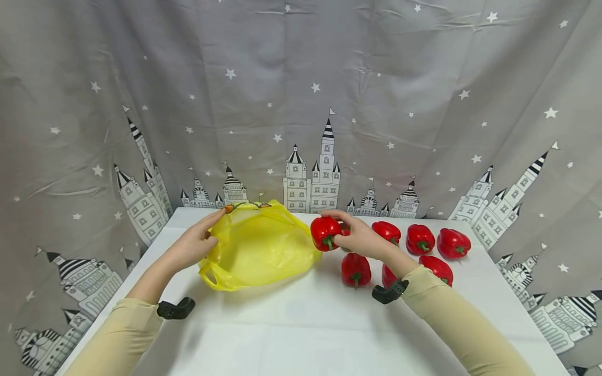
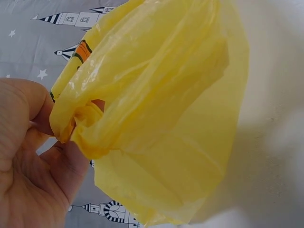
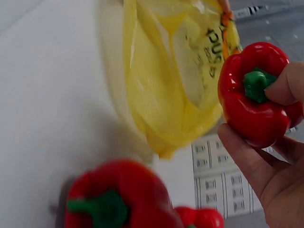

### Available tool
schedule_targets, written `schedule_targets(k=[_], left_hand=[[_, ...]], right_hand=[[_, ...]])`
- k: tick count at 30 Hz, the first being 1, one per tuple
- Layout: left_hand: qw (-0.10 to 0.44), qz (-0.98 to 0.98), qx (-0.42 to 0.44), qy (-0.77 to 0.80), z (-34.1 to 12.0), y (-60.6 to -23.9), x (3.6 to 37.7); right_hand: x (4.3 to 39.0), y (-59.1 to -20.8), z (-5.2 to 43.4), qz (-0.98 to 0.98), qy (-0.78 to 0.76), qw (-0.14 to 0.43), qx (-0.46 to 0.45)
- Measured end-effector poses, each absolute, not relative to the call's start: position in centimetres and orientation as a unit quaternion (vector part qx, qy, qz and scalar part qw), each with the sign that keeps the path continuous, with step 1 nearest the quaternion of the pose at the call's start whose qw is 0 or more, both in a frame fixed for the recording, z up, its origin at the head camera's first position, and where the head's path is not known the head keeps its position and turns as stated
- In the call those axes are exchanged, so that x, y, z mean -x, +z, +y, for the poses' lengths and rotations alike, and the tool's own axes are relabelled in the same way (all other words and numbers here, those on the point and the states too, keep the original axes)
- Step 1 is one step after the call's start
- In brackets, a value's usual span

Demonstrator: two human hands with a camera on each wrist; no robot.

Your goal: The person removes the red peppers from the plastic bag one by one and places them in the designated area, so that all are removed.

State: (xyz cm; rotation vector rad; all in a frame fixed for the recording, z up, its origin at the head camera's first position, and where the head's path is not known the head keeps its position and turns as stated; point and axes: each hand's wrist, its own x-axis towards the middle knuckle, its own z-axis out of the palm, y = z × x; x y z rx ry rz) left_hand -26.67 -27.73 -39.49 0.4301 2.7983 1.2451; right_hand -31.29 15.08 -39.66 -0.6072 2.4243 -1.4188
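We see the left hand (image 1: 195, 245) pinching the rim of a thin, crinkled yellow plastic bag (image 1: 258, 248), fingers and thumb curled into a gathered fold of film, as the left wrist view shows plainly (image 2: 33, 161); the bag lies on the white table (image 1: 301, 329) with its mouth lifted and turned toward the right side; the right hand (image 1: 362, 237) grips a glossy red bell pepper with a green stem (image 1: 325, 232), thumb against the stem and fingers cupped beneath, and holds it off the table just beside the bag's right edge, not yet inside; the right wrist view shows that pepper (image 3: 256, 92) close to the open yellow film (image 3: 171, 80). Right of the bag, well clear of it, further red peppers (image 1: 418, 239) sit on the table in two loose rows, one (image 1: 356, 270) nearest the bag. We judge the step in hand to be the carry of a pepper to the bag's mouth; the next move seems to call for the left hand to keep the rim raised and wide while the right brings the pepper over the lip and lets go only once it is inside; the film is limp, so the opening could sag shut.
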Motion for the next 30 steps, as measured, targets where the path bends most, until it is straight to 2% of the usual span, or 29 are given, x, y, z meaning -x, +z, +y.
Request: schedule_targets(k=[11, 30], left_hand=[[0.032, 0.903, -0.139, 0.405, -27.8, -39.9, 26.6], [0.042, 0.903, -0.133, 0.405, -27.8, -39.8, 27.0]], right_hand=[[29.8, -39.3, 23.6, 0.847, -0.491, 0.115, 0.17], [26.5, -39.3, 37.3, 0.856, -0.498, 0.046, 0.134]])
